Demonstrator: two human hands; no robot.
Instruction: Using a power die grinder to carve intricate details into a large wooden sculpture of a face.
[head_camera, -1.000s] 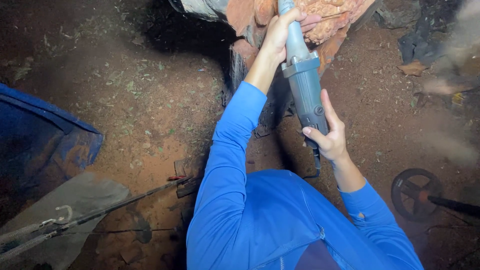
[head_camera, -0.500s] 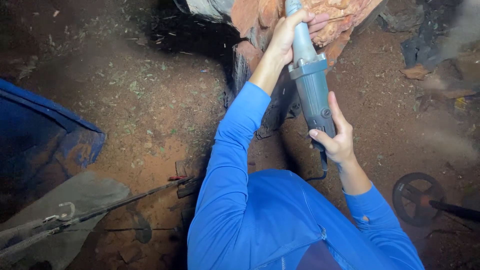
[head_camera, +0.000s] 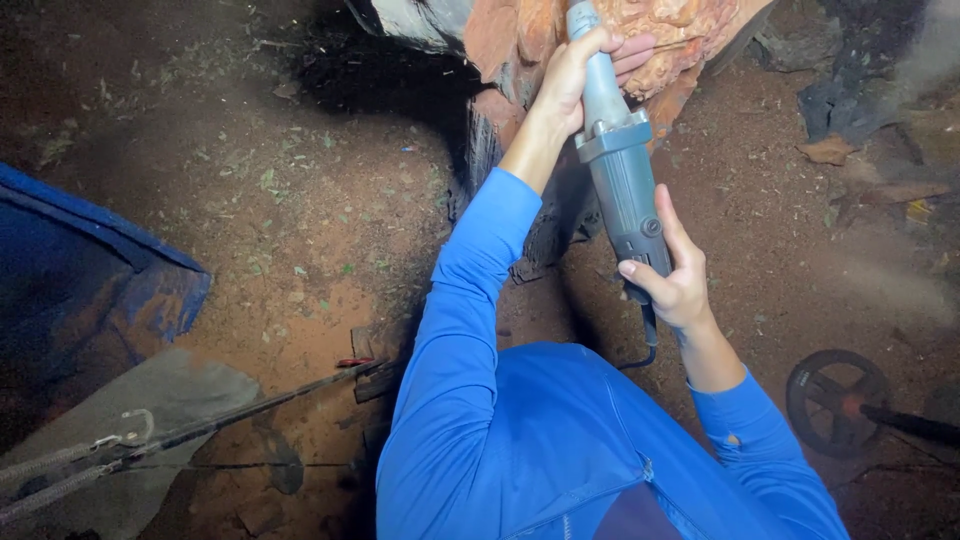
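Red dirt floor (head_camera: 300, 240) surrounds an orange rock (head_camera: 690, 30) at the far side. The left hand (head_camera: 575, 70) grips the grey grinder (head_camera: 625, 170) near its front and the right hand (head_camera: 675, 280) clasps its rear. Since a moment ago the tool has edged farther, toward the rock.

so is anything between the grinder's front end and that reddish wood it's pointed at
Nothing visible. The grey grinder runs straight up to the reddish wood; only the left hand wraps its neck, and the right hand holds the rear. The tip itself is hidden.
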